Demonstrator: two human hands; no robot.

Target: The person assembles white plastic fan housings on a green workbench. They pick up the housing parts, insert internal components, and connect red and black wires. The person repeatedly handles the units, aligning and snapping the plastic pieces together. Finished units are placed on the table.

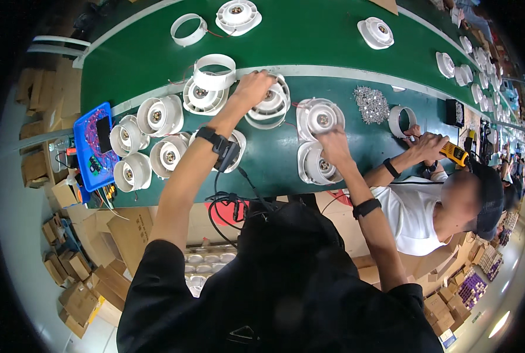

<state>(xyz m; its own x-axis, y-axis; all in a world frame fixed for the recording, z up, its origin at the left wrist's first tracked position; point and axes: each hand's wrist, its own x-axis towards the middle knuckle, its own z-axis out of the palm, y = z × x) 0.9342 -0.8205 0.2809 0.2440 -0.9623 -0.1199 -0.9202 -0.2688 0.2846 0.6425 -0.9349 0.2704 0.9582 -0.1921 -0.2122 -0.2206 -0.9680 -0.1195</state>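
My left hand (253,88) is closed over the upper left edge of a round white fan housing (275,103), which has a metal motor centre. A white ring lies partly under that housing. My right hand (334,147) has its fingers curled at the near rim of another white fan housing (320,113); its fingertips are partly hidden. Directly below that hand is one more white housing (316,167). Left of my left forearm stand several similar housings (160,116). A loose white ring (214,62) rests on a housing beyond that forearm.
A blue tray (86,126) with wires and a black item sits at the left end. Small metal screws (372,105) are heaped right of my right hand. A co-worker's hands (425,146) hold a yellow power tool (454,153) near a white ring (401,120). More housings (376,33) stand on the far green surface.
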